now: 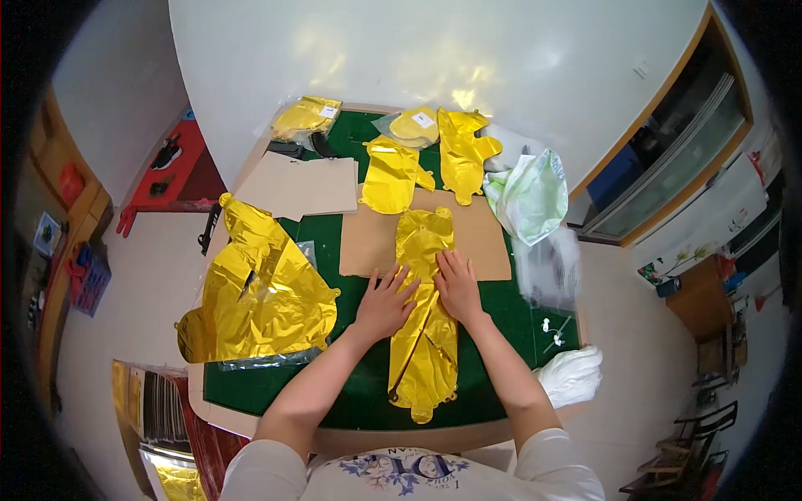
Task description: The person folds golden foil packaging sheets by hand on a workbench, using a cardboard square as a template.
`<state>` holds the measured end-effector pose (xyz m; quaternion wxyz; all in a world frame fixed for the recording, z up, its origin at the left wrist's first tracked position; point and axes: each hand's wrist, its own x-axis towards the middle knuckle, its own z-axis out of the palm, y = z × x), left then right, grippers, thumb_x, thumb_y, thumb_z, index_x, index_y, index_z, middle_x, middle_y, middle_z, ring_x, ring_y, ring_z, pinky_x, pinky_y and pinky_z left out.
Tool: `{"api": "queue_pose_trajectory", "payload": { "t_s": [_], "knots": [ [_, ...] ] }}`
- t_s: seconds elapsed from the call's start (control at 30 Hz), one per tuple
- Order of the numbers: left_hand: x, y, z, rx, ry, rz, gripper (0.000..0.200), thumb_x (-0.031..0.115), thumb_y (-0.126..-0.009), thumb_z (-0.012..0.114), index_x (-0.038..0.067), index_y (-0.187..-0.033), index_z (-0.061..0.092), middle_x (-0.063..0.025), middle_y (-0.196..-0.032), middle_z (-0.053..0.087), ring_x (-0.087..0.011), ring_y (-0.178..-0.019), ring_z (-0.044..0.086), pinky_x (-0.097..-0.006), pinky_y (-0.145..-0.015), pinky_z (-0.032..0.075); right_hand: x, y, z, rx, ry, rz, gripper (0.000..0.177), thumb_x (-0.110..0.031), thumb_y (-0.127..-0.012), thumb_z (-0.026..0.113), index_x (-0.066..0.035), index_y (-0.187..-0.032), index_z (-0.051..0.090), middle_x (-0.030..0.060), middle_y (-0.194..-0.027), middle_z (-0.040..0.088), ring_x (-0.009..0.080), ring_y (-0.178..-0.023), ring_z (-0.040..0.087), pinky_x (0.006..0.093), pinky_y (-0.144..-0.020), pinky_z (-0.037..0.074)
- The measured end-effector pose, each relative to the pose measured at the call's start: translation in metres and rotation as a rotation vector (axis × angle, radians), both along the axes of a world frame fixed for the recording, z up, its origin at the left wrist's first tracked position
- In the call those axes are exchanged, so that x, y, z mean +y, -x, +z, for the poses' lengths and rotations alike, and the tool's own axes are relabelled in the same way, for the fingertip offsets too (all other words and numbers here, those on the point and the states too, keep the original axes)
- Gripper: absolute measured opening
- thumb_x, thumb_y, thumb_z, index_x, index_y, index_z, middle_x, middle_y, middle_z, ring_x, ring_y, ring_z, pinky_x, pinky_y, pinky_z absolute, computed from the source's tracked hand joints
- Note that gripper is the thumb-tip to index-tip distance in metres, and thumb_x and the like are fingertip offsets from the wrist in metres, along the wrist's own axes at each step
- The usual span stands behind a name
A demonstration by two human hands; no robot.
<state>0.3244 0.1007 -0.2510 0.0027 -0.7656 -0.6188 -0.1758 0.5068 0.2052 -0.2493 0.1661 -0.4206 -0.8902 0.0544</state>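
A flat, folded gold foil balloon (424,355) lies lengthwise in front of me, its upper part on a brown cardboard sheet (489,242) and its lower part on the green tabletop. My left hand (386,302) rests palm down at the balloon's left edge, fingers spread. On its right edge lies my right hand (459,285), fingers stretched out over the foil. Neither hand grips anything. To the left spreads a larger, crumpled gold foil balloon (271,305) with a clear plastic wrapper partly under it.
Two gold foil pieces, a left one (388,175) and a right one (461,154), lie at the back near labelled packets (415,127). Beige cardboard (313,184) sits back left. On the right are a green-white plastic bag (535,200), small white items (551,332) and a white bag (571,374).
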Motion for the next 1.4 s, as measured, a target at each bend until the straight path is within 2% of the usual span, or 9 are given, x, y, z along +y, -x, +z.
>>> {"api": "queue_pose_trajectory", "payload": {
  "t_s": [0.1,0.3,0.5,0.6,0.7,0.8,0.9,1.27,1.4],
  "knots": [
    [0.017,0.0,0.003,-0.132,0.001,0.027,0.048,0.035,-0.097,0.044,0.015,-0.14,0.042,-0.0116,-0.148,0.035,-0.0285,-0.139,0.029,-0.0528,-0.112,0.02,0.0,0.0,-0.001,0.033,0.022,-0.01,0.048,-0.027,-0.097,0.045,-0.008,-0.14,0.041,0.0115,-0.149,0.034,0.0282,-0.139,0.029,0.0518,-0.112,0.022],
    [0.069,-0.001,0.007,0.078,0.097,-0.048,0.049,0.034,-0.099,0.039,0.015,-0.144,0.035,-0.0112,-0.151,0.031,-0.0282,-0.141,0.026,-0.05,-0.113,0.02,0.0,0.001,-0.003,0.02,0.007,-0.016,0.049,-0.027,-0.096,0.047,-0.008,-0.14,0.04,0.0108,-0.147,0.037,0.0274,-0.139,0.029,0.0519,-0.111,0.023],
    [0.068,-0.001,0.0,0.043,0.157,-0.026,0.052,0.038,-0.1,0.033,0.019,-0.147,0.03,-0.0064,-0.155,0.022,-0.0238,-0.144,0.016,-0.0482,-0.115,0.015,-0.002,-0.001,-0.007,0.036,-0.058,0.002,0.048,-0.026,-0.095,0.048,-0.007,-0.139,0.041,0.0122,-0.144,0.039,0.0301,-0.135,0.035,0.052,-0.109,0.025],
    [0.067,-0.001,0.004,0.036,0.139,-0.038,0.053,0.038,-0.099,0.036,0.018,-0.147,0.03,-0.0084,-0.154,0.023,-0.0269,-0.143,0.021,-0.0488,-0.114,0.019,-0.006,-0.002,-0.002,0.052,-0.072,0.028,0.044,-0.021,-0.093,0.051,-0.006,-0.135,0.046,0.0136,-0.143,0.04,0.0307,-0.134,0.036,0.052,-0.109,0.025],
    [0.067,-0.001,-0.003,0.052,0.098,-0.034,0.052,0.037,-0.099,0.037,0.019,-0.147,0.03,-0.0082,-0.154,0.025,-0.0262,-0.142,0.021,-0.0502,-0.114,0.018,-0.031,-0.011,0.014,0.108,-0.132,0.183,0.038,-0.01,-0.087,0.058,-0.005,-0.125,0.054,0.0142,-0.136,0.047,0.0283,-0.131,0.041,0.0504,-0.108,0.029],
    [0.068,-0.001,-0.003,0.041,0.079,-0.026,0.052,0.038,-0.099,0.037,0.019,-0.147,0.031,-0.0077,-0.153,0.027,-0.0258,-0.142,0.022,-0.0506,-0.113,0.018,-0.081,-0.014,0.029,0.14,0.132,0.527,0.036,-0.007,-0.085,0.059,-0.004,-0.121,0.056,0.0135,-0.131,0.051,0.0276,-0.128,0.045,0.0483,-0.108,0.031],
    [0.069,-0.002,-0.006,0.071,0.055,-0.023,0.051,0.039,-0.099,0.037,0.02,-0.146,0.032,-0.0071,-0.153,0.027,-0.0251,-0.142,0.022,-0.0502,-0.114,0.018,-0.118,0.003,0.033,0.068,0.167,0.653,0.035,-0.01,-0.087,0.058,-0.003,-0.122,0.056,0.0133,-0.133,0.051,0.0257,-0.13,0.043,0.0458,-0.11,0.031],
    [0.068,-0.001,-0.004,0.045,0.077,-0.025,0.051,0.041,-0.099,0.033,0.02,-0.145,0.033,-0.0068,-0.154,0.025,-0.0244,-0.143,0.02,-0.051,-0.115,0.015,-0.199,-0.031,0.022,-0.036,0.341,0.803,0.044,-0.02,-0.09,0.057,0.0,-0.129,0.051,0.0124,-0.142,0.043,0.0244,-0.136,0.036,0.0432,-0.11,0.03],
    [0.07,-0.001,-0.002,0.043,0.104,-0.019,0.051,0.04,-0.099,0.033,0.02,-0.145,0.033,-0.0066,-0.154,0.025,-0.024,-0.144,0.019,-0.0504,-0.115,0.015,-0.217,-0.041,0.034,0.03,0.421,0.884,0.044,-0.021,-0.088,0.059,-0.002,-0.128,0.053,0.012,-0.136,0.05,0.025,-0.128,0.046,0.0436,-0.109,0.032]
  ]
}}
